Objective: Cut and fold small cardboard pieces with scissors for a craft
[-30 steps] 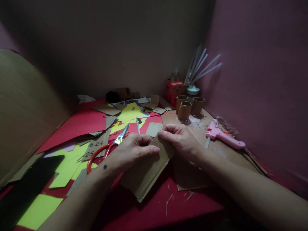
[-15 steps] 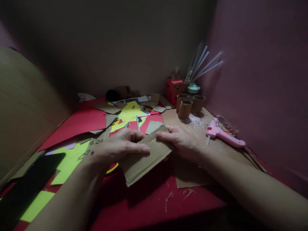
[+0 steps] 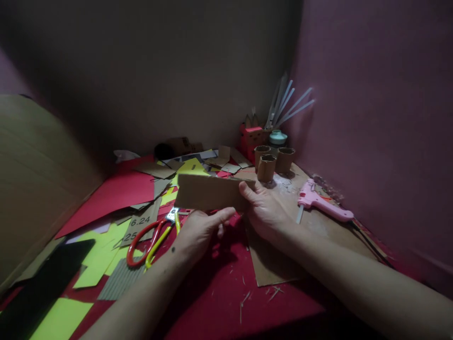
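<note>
A rectangular piece of brown cardboard [image 3: 210,192] is raised above the table, one long edge up. My right hand [image 3: 265,210] grips its right end, the thumb on the near face and the other fingers partly hidden. Just below its lower edge is my left hand [image 3: 203,231], thumb stretched out and fingers loosely curled apart from it, with nothing visible between them. To the left of that hand lie scissors [image 3: 155,243] with one red and one yellow handle. A larger flat cardboard sheet [image 3: 272,259] lies beneath my right forearm.
At right, a pink glue gun [image 3: 323,200] rests near several cardboard tubes [image 3: 266,168]. Glue sticks [image 3: 293,106] stand behind, beside a red box [image 3: 249,139]. Yellow paper [image 3: 101,257], red paper [image 3: 116,200] and a black flat object [image 3: 49,278] cover the left.
The cardboard has been turned from slanting to nearly level and raised. My left hand has let go of it and moved below its edge, uncovering the scissors. The view has shifted slightly.
</note>
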Demonstrator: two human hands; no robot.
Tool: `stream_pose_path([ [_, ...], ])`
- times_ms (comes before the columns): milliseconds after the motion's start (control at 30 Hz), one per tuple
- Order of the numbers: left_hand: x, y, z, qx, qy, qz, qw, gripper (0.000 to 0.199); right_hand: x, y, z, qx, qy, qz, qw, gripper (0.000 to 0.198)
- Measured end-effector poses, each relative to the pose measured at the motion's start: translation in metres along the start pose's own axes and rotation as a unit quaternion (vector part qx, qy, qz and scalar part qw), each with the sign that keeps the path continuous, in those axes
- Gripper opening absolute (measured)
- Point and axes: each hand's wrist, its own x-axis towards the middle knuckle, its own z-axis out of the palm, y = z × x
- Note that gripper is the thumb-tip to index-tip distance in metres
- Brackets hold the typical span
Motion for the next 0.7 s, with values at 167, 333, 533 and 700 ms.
stream_pose_path([
  [167,0.005,0.002,-0.002,-0.082,0.065,0.047,0.993,0.022,-0.005,-0.001,-0.001,-0.080,-0.064,0.020,0.995,0.019],
  [333,0.007,0.008,-0.009,-0.120,0.068,0.050,0.989,0.019,-0.006,-0.010,-0.001,-0.107,-0.083,0.087,0.987,0.027],
  [533,0.009,0.010,-0.011,-0.159,0.065,0.043,0.984,0.018,-0.006,-0.010,0.003,-0.081,-0.096,0.082,0.989,0.025],
  [700,0.009,0.011,-0.013,-0.152,0.054,0.012,0.987,0.021,-0.003,-0.008,0.000,-0.032,-0.076,0.128,0.988,0.029],
])
